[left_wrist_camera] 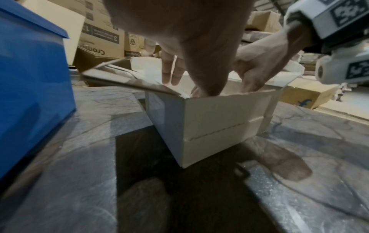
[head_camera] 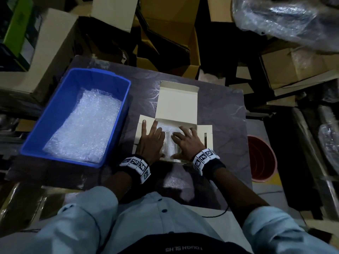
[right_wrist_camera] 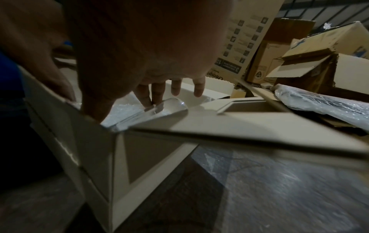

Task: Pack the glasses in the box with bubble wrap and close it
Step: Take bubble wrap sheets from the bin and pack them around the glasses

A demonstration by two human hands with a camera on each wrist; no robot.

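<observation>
Head view: both hands, left hand (head_camera: 152, 138) and right hand (head_camera: 185, 142), lie spread flat on glasses (head_camera: 169, 142) lengthwise in the box (head_camera: 204, 134); lid (head_camera: 177, 101) stands open beyond the fingertips, equally near either.

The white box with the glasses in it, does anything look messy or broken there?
Nothing looks broken or spilled. The white box sits open on the table, lid and side flaps spread out. Both the left hand and right hand press flat on the glasses lying in bubble wrap inside. Spare bubble wrap sheets lie in the blue bin.
</observation>
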